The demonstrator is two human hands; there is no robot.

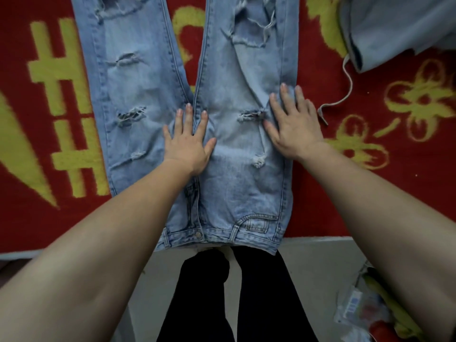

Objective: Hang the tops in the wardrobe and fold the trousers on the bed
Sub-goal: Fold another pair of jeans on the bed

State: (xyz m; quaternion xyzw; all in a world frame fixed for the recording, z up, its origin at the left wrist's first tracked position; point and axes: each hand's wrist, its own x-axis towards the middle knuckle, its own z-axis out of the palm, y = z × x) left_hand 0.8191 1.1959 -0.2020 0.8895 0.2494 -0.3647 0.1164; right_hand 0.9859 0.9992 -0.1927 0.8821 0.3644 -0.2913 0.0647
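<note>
A pair of light blue ripped jeans (138, 95) lies flat on the bed, front side up, waistband at the near edge and both legs running away from me. My left hand (188, 141) presses flat on the crotch seam where the legs part, fingers straight. My right hand (291, 122) presses flat on the right thigh near the outer seam, fingers spread beside a frayed rip.
The bed is covered by a red blanket (49, 169) with yellow patterns. A pale blue-grey garment (399, 28) with a white drawstring lies at the far right. My black-clad legs (237, 297) stand at the bed's edge. Plastic-wrapped items (365, 307) sit on the floor at right.
</note>
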